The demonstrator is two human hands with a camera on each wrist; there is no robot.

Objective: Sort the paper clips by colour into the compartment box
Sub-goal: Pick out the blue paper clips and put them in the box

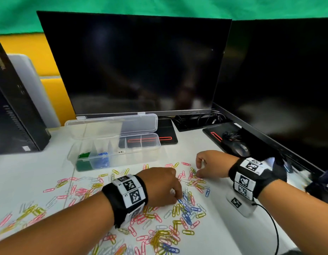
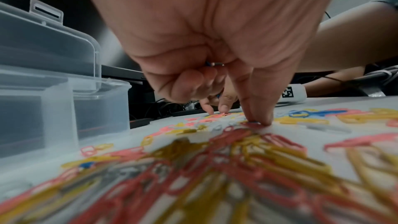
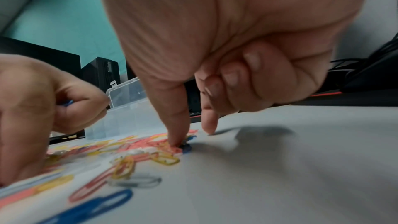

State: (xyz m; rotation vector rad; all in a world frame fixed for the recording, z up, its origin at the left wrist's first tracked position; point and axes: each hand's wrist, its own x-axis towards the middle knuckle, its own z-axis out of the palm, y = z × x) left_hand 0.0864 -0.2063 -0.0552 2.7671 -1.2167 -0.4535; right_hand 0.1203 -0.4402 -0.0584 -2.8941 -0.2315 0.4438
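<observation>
We see loose paper clips [image 1: 185, 208] in pink, yellow, blue and clear scattered over the white table [image 1: 220, 234], thickest in front of the two hands. The clear compartment box [image 1: 113, 153] stands on the table just beyond the scatter, its lid [image 1: 111, 124] swung open and leaning back. Green paper clips [image 1: 83, 155] fill its leftmost compartment and blue paper clips [image 1: 103, 157] the one beside it; the compartments further right look bare, though the clear plastic makes that hard to judge.

Our left hand [image 1: 160, 186] reaches down into the pile. In the left wrist view its thumb and forefinger tips [image 2: 257, 117] meet on the table in a pinching grip on a small dark clip, while the other fingers are curled against the palm with what looks like a blue clip [image 2: 210, 63] tucked in them.

Our right hand [image 1: 212, 163] hovers low over the far right edge of the scatter. In the right wrist view its thumb [image 3: 177, 125] presses down beside a blue clip [image 3: 187, 147], the forefinger [image 3: 210, 118] points at the table just apart from it, and the remaining fingers are curled in; that grip holds nothing we can make out.

A dark monitor [image 1: 137, 63] stands behind the box, and a black mouse [image 1: 235, 147] lies near the right wrist.
</observation>
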